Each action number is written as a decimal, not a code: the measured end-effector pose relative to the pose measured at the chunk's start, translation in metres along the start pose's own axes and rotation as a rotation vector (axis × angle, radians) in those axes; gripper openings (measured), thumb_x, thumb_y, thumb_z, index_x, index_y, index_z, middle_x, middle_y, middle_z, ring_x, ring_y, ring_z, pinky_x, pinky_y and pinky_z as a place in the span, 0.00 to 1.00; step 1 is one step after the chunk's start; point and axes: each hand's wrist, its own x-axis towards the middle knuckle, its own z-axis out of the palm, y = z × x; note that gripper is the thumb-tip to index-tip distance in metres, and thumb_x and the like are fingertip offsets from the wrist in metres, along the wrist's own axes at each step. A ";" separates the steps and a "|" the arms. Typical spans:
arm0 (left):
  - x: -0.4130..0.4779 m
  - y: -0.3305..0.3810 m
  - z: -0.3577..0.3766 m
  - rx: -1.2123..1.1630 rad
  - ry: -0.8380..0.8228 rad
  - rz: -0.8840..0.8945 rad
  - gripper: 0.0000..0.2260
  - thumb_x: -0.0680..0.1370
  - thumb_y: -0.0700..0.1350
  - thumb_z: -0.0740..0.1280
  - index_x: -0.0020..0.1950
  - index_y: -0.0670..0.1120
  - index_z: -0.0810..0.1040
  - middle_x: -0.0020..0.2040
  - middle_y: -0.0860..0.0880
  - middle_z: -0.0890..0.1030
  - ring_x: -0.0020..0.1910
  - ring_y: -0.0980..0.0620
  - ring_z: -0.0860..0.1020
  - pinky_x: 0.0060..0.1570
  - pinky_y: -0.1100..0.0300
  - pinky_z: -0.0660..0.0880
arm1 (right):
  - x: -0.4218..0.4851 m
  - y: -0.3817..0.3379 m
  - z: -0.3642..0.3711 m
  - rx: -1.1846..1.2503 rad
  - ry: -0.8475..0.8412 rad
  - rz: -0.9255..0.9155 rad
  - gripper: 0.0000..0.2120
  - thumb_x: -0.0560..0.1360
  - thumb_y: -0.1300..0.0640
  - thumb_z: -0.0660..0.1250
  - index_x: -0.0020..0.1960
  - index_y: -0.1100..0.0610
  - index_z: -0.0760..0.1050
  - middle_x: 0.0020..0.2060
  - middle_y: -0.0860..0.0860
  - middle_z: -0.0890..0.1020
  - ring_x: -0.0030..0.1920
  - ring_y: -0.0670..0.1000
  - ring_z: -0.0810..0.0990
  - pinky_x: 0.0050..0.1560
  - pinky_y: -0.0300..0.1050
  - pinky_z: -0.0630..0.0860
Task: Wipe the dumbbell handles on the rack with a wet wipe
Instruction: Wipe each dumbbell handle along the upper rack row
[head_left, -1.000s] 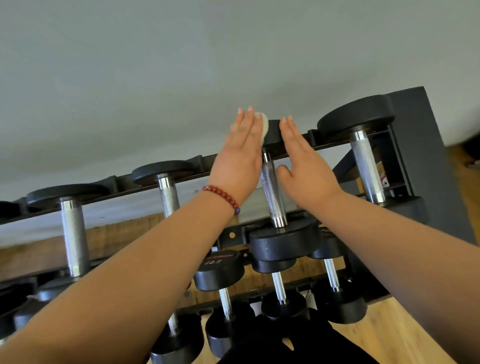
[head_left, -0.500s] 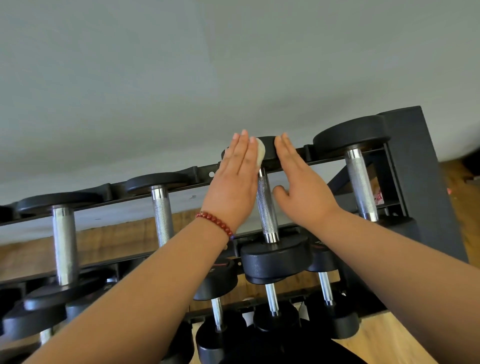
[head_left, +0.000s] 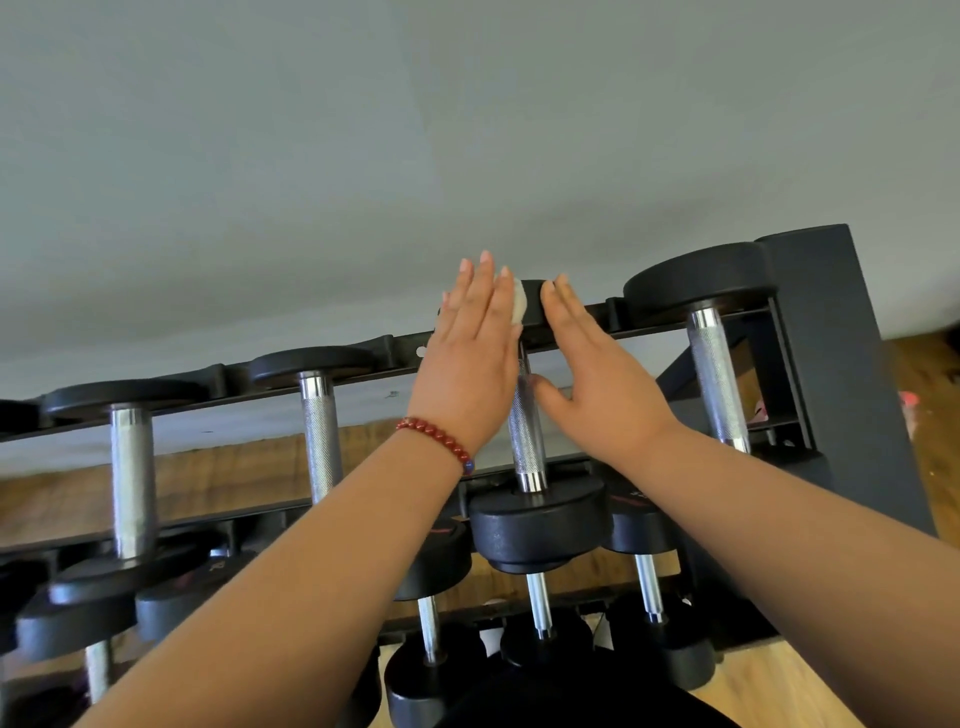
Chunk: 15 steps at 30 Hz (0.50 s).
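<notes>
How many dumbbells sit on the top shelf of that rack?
4 in view: far left, next right, one between the hands, one far right. More may lie beyond the left edge.

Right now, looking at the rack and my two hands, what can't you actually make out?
All from the head view:
- The wipe: only a white edge shows; the left hand hides the rest.
- The handle between the hands: its top is covered by the left hand and the right hand.
- Whether the palms press the handle: not visible.
- Print on the lower dumbbell: too blurred to read.
- The rack: its left end is cut off by the frame edge.
</notes>
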 end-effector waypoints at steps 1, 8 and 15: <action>-0.001 -0.002 -0.001 0.037 0.007 0.037 0.26 0.82 0.48 0.45 0.77 0.41 0.42 0.79 0.41 0.47 0.79 0.45 0.46 0.74 0.55 0.41 | 0.000 0.001 -0.001 -0.009 -0.005 -0.012 0.39 0.79 0.49 0.63 0.79 0.49 0.40 0.78 0.43 0.41 0.62 0.54 0.76 0.48 0.35 0.65; 0.001 0.002 -0.009 -0.100 -0.003 -0.104 0.25 0.84 0.45 0.47 0.77 0.36 0.45 0.79 0.40 0.49 0.79 0.45 0.47 0.75 0.61 0.42 | 0.004 0.007 0.001 -0.073 -0.030 -0.056 0.41 0.78 0.52 0.63 0.79 0.49 0.39 0.78 0.44 0.41 0.46 0.42 0.73 0.36 0.34 0.63; 0.003 -0.001 -0.005 -0.107 0.006 0.041 0.24 0.83 0.47 0.50 0.78 0.42 0.54 0.79 0.48 0.50 0.77 0.53 0.45 0.72 0.61 0.39 | 0.005 0.014 0.001 -0.082 -0.013 -0.087 0.40 0.77 0.52 0.62 0.78 0.48 0.38 0.78 0.42 0.40 0.56 0.46 0.76 0.35 0.30 0.63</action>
